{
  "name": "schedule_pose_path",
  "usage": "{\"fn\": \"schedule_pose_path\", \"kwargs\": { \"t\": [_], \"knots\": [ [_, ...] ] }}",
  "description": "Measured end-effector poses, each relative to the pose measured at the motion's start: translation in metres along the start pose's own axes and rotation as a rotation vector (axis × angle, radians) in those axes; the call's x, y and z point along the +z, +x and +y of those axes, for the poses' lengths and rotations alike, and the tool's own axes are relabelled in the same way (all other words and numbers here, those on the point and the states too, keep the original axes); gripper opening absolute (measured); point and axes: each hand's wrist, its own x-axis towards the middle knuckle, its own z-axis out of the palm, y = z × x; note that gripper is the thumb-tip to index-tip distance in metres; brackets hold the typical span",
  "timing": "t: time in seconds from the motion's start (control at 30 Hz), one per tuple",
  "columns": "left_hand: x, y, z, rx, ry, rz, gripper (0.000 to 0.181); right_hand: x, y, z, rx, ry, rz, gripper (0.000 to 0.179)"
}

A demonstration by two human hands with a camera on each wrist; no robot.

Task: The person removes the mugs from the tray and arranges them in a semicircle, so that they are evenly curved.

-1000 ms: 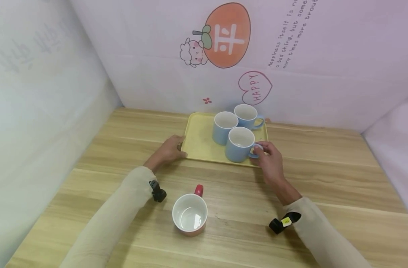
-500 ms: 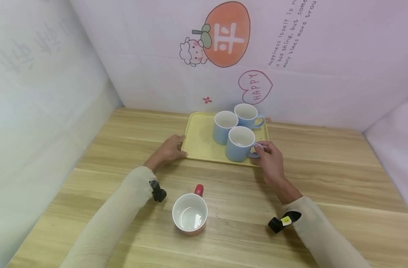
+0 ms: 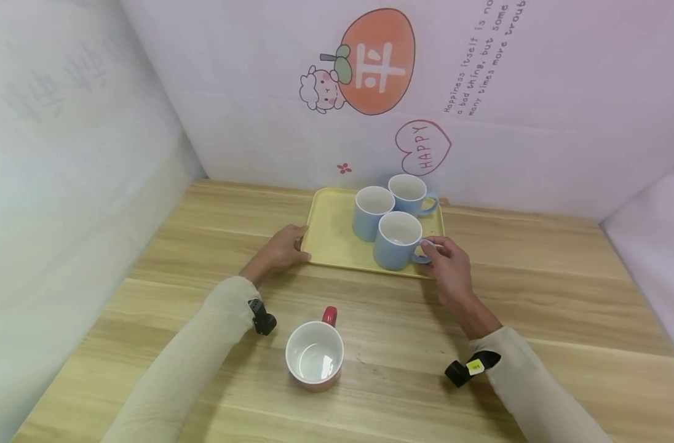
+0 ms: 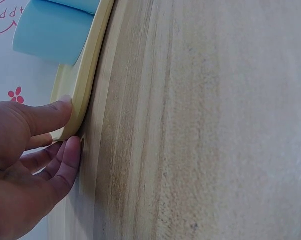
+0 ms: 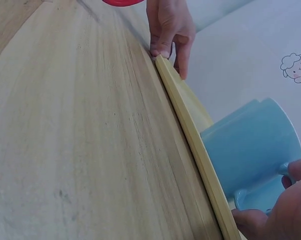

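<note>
A yellow tray (image 3: 331,237) lies at the back of the table, with three light blue mugs on it. My left hand (image 3: 283,247) grips its left edge; in the left wrist view the thumb lies on the rim and the other fingers curl at the outer side. At the tray's right end, my right hand (image 3: 450,264) holds the front blue mug (image 3: 392,249) by its handle, which the fingers partly hide. That mug stands upright, close against the left blue mug (image 3: 366,221). Behind them is the third blue mug (image 3: 409,200), its handle pointing right.
A mug with a red handle (image 3: 315,354) and white inside stands on the wooden table (image 3: 392,369) between the forearms. A white printed cloth (image 3: 259,123) rises right behind the tray, and cloth also walls the left and right sides.
</note>
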Motion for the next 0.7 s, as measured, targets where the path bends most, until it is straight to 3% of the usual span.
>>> {"fn": "schedule_pose_path", "kwargs": {
  "t": [0.47,0.7],
  "knots": [
    [0.0015,-0.0010,-0.0036,0.028,0.007,-0.002,0.078,-0.0072,0.0036,0.0028,0.000,0.008,-0.068,0.025],
    [0.0008,-0.0007,-0.0019,0.008,0.005,0.004,0.077,-0.0095,0.0034,-0.0009,0.016,0.012,-0.085,0.027]
  ]
}}
